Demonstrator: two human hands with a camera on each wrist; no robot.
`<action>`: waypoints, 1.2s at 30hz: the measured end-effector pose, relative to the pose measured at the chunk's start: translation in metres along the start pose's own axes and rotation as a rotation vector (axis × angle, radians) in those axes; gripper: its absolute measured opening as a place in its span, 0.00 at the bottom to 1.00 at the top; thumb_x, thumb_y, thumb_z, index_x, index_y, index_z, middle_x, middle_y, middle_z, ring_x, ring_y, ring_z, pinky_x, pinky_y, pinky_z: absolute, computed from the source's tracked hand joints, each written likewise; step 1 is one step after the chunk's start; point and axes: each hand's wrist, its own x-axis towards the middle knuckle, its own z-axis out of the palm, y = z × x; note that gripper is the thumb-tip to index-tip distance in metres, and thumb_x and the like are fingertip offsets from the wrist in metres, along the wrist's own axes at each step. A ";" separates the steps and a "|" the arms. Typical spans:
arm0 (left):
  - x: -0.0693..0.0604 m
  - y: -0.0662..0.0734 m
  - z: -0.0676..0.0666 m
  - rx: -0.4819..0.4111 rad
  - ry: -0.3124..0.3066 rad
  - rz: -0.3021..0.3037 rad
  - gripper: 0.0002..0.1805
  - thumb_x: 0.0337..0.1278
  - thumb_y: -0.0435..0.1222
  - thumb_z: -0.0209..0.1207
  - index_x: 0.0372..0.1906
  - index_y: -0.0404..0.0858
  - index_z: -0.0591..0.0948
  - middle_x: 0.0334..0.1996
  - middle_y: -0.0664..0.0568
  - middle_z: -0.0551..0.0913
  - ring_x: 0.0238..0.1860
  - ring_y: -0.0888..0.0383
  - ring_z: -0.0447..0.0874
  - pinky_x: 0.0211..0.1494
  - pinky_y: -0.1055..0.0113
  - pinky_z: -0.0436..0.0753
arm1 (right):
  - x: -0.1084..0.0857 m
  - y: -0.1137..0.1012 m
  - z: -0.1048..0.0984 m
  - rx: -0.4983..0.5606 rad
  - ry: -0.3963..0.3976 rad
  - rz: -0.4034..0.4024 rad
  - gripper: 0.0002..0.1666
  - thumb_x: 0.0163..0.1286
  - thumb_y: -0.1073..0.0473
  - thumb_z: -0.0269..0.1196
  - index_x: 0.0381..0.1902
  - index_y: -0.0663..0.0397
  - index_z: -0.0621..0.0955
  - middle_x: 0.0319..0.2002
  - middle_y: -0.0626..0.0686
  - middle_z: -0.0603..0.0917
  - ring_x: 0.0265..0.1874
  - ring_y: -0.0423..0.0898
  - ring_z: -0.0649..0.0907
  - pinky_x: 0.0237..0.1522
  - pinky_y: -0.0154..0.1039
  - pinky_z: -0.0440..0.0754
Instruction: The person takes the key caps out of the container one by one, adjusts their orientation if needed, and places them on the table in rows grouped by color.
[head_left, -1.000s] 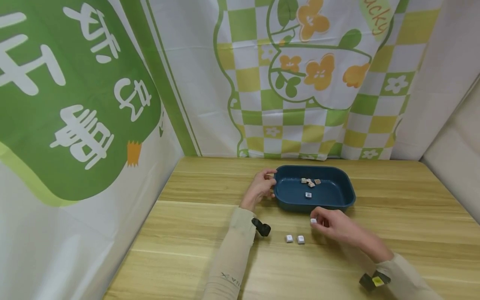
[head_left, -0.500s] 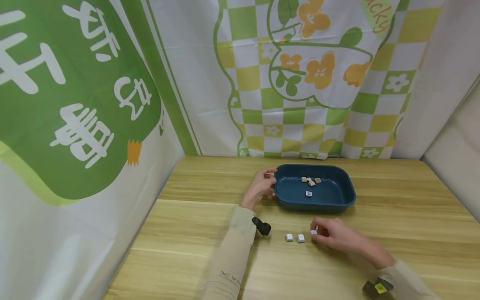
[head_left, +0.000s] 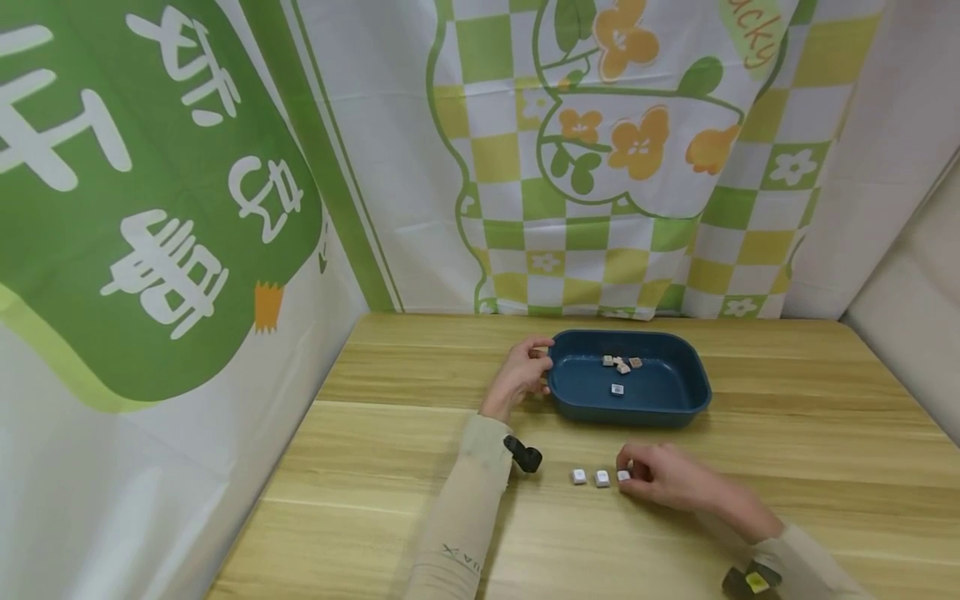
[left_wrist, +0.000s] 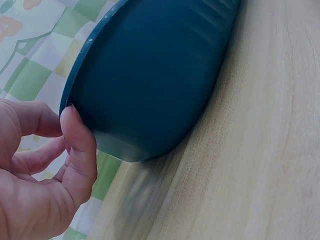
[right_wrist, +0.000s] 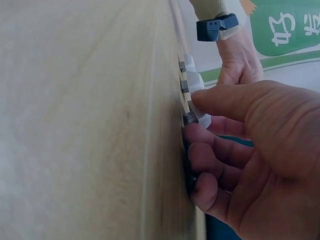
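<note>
1. Head view: left forearm (head_left: 457, 508) is extending forward over the wooden surface (head_left: 375, 467); left hand (head_left: 517, 379) is holding the left end of a blue tray (head_left: 675, 387). Small keycaps (head_left: 617, 389) are lying inside it. Right forearm (head_left: 806, 554) is slanting in from the lower right, with the right hand (head_left: 667, 475) pointing left. A pinched keycap (head_left: 624, 476) is sitting at the right end of a row, just beside two white keycaps (head_left: 602, 478), in front of the tray.
2. Left wrist view: left grip is clamping the tray wall at its rim, fingers bending; the others are curling behind.
3. Right wrist view: right grip is clamping the pinched keycap between thumb and fingertip; remaining fingers are curling close to the surface. Cannot tell whether the keycap is touching it.
</note>
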 end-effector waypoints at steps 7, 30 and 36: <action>0.000 0.000 0.001 -0.010 0.012 0.000 0.24 0.62 0.27 0.51 0.63 0.42 0.75 0.40 0.50 0.72 0.29 0.55 0.75 0.23 0.64 0.78 | 0.000 0.000 0.000 -0.008 -0.004 0.006 0.06 0.66 0.52 0.66 0.37 0.42 0.79 0.22 0.37 0.72 0.22 0.29 0.70 0.23 0.27 0.68; -0.002 0.002 0.000 0.002 -0.012 0.002 0.25 0.63 0.26 0.51 0.64 0.42 0.74 0.40 0.49 0.72 0.29 0.56 0.75 0.24 0.64 0.79 | -0.003 0.001 -0.010 0.020 -0.028 0.033 0.08 0.66 0.50 0.66 0.39 0.44 0.80 0.23 0.38 0.75 0.20 0.30 0.72 0.22 0.28 0.70; -0.001 0.001 0.000 0.006 -0.003 0.005 0.25 0.62 0.26 0.50 0.64 0.41 0.74 0.40 0.50 0.72 0.28 0.56 0.75 0.23 0.64 0.77 | -0.001 0.000 -0.017 0.007 -0.004 0.003 0.09 0.66 0.52 0.66 0.41 0.47 0.80 0.23 0.38 0.76 0.21 0.29 0.72 0.22 0.28 0.71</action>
